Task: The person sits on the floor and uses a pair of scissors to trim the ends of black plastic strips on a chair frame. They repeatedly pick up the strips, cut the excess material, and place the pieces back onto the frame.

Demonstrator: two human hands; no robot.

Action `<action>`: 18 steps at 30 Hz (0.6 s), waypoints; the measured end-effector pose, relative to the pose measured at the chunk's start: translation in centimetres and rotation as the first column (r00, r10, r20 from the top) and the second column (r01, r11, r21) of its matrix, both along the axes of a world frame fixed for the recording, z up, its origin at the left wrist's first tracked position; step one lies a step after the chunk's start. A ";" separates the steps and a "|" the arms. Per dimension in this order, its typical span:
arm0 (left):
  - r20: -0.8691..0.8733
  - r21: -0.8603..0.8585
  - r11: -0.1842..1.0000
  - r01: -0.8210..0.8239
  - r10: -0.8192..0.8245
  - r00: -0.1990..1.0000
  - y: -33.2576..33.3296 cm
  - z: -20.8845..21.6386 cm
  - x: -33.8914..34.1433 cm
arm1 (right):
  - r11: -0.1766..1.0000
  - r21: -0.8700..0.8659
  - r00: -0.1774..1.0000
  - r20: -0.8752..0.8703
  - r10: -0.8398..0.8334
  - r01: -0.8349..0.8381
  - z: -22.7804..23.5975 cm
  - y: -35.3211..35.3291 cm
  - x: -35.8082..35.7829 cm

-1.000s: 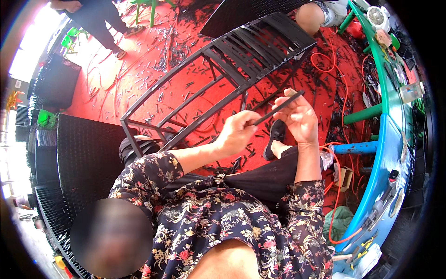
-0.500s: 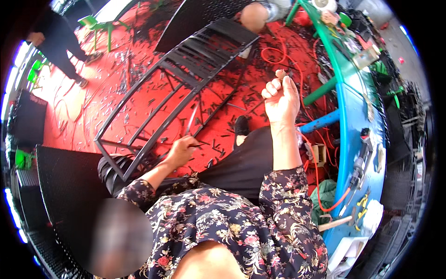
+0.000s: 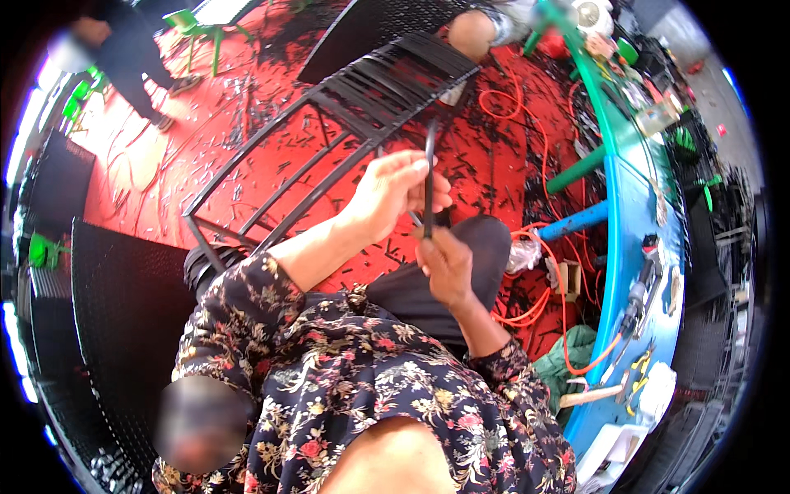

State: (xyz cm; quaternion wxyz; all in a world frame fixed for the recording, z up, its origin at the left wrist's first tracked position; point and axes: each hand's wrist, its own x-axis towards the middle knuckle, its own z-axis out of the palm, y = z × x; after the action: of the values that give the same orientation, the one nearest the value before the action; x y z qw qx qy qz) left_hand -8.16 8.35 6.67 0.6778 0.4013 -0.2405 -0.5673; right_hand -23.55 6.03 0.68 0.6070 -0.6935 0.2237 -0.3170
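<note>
Both my hands are together in front of my lap, on a thin black strip (image 3: 429,181) that stands nearly upright. My left hand (image 3: 393,193) closes its fingers on the strip's middle. Below it, my right hand (image 3: 447,262) pinches the lower end. Just beyond and to the left, a black furniture frame (image 3: 378,86) lies at a slant, its far part wrapped in flat black strips and its near part showing bare bars. A bundle of black strips (image 3: 200,267) sits by the frame's near end.
Black offcuts litter the red floor (image 3: 148,218). To the right, a blue and green bench (image 3: 611,272) carries a power tool (image 3: 635,298), a hammer (image 3: 591,397) and yellow-handled pliers (image 3: 640,375). An orange hose (image 3: 563,329) hangs beside it. Another person (image 3: 136,62) stands far left.
My right hand has come down and left from its raised place. My left hand has moved up and right from beside the frame, and both now meet on the black strip.
</note>
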 end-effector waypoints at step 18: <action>0.495 -0.097 0.971 -0.217 0.236 0.836 2.6 2.6 4.0 | 0.931 -0.289 0.972 -0.141 0.189 -0.223 -4.9 1.3 1.1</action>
State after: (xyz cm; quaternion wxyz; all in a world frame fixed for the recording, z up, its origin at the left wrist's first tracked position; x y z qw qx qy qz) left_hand -4.15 10.94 9.29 0.6611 0.5482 -0.3700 -0.3544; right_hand -22.45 7.33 -4.25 0.5100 -0.8145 0.1314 -0.2431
